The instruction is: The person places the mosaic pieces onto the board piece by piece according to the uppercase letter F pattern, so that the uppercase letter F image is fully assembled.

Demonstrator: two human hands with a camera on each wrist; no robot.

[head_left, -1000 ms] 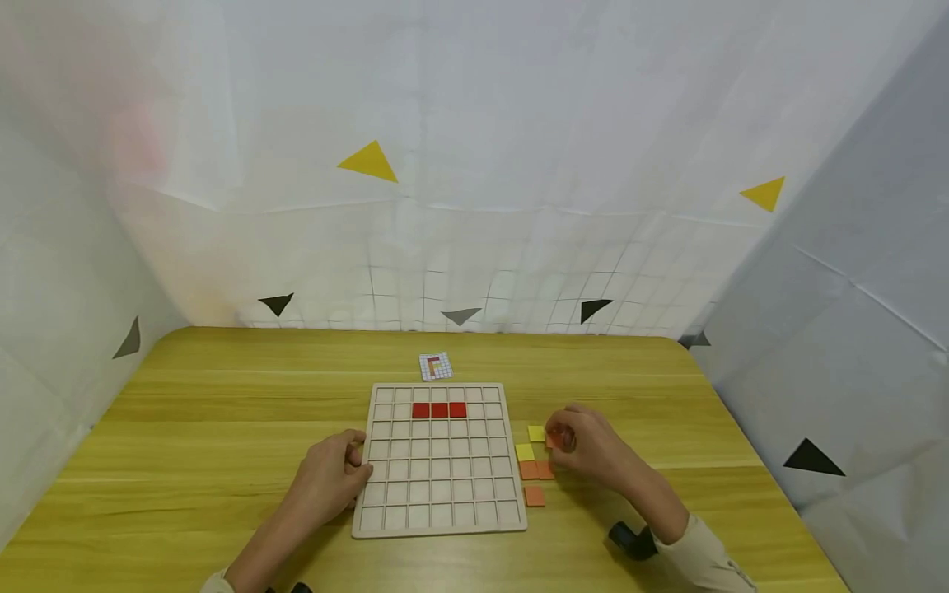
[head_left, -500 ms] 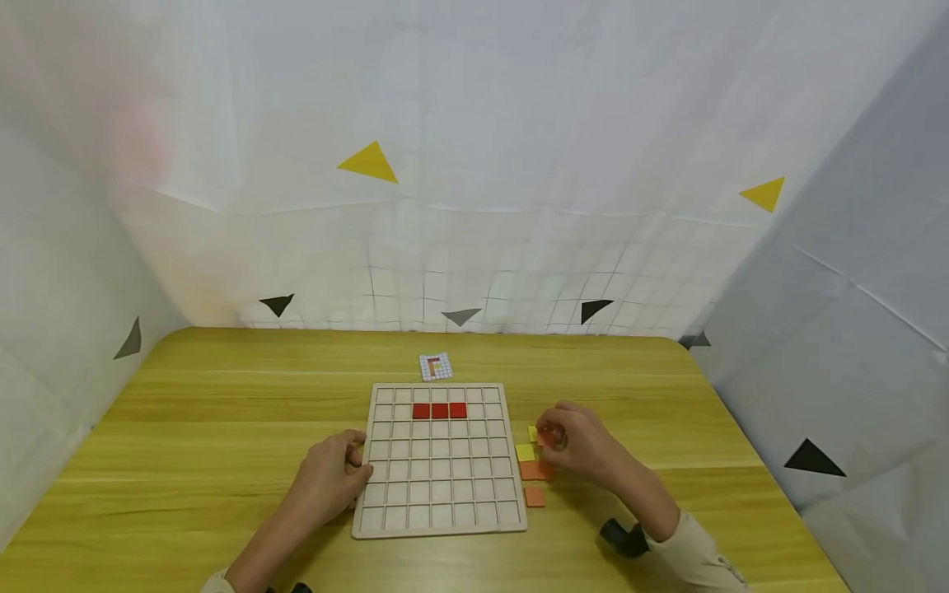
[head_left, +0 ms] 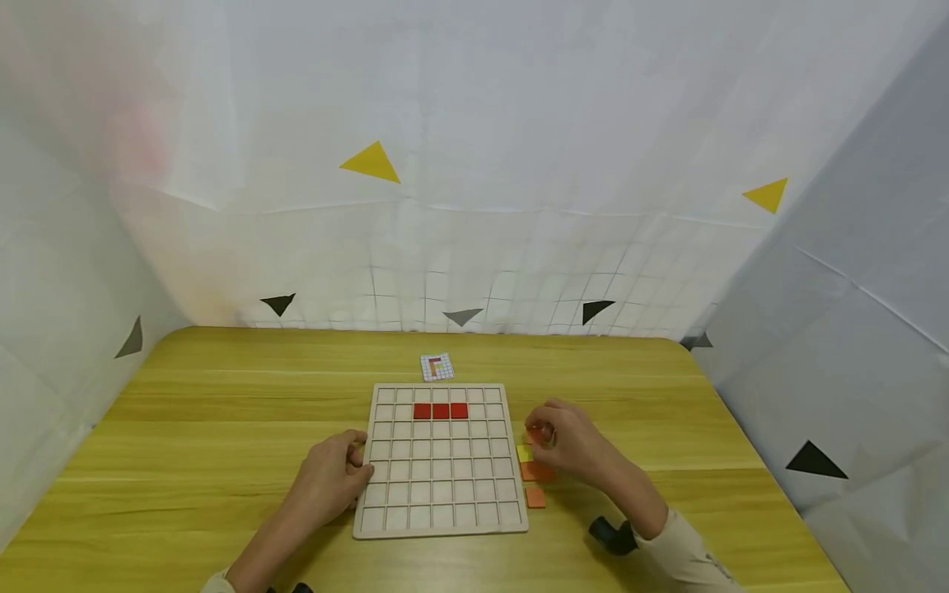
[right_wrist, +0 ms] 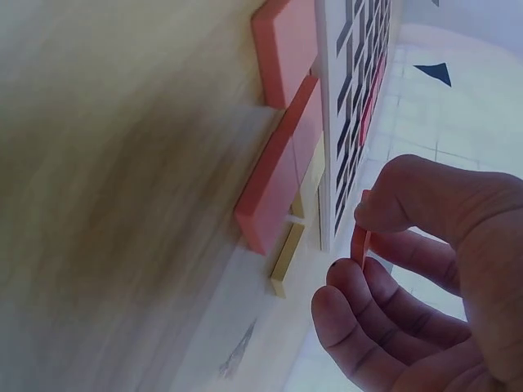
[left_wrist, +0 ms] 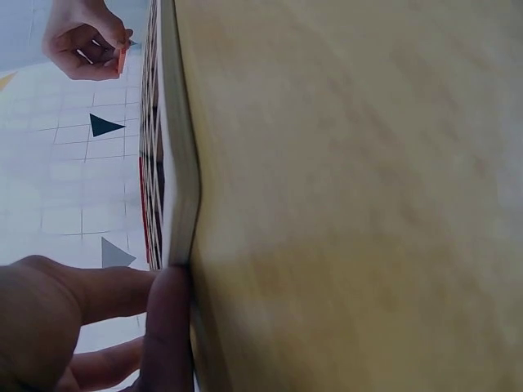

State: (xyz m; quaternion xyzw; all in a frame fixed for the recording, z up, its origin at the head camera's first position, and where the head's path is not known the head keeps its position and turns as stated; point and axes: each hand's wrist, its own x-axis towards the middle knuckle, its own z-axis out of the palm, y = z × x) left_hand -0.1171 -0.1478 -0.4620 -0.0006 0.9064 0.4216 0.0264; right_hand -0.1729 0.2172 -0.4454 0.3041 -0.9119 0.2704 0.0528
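Observation:
A wooden grid board (head_left: 441,473) lies on the table, with three red tiles (head_left: 441,411) side by side in its upper part. My left hand (head_left: 331,473) holds the board's left edge; in the left wrist view its thumb (left_wrist: 167,322) touches the rim. Beyond the board's right edge, my right hand (head_left: 571,441) pinches an orange tile (right_wrist: 360,233) between thumb and fingers, raised off the table. Below that hand lie yellow tiles (right_wrist: 288,257), partly covered in the head view, and several orange tiles (right_wrist: 282,175).
Behind the board lies a small card (head_left: 437,366) printed with a coloured grid pattern. White sheeting (head_left: 474,247) with yellow, black and grey triangles stands around the wooden table (head_left: 245,395).
My right hand has moved left toward the board with the orange tile, passing over the yellow tiles. The left hand and the board have stayed in place.

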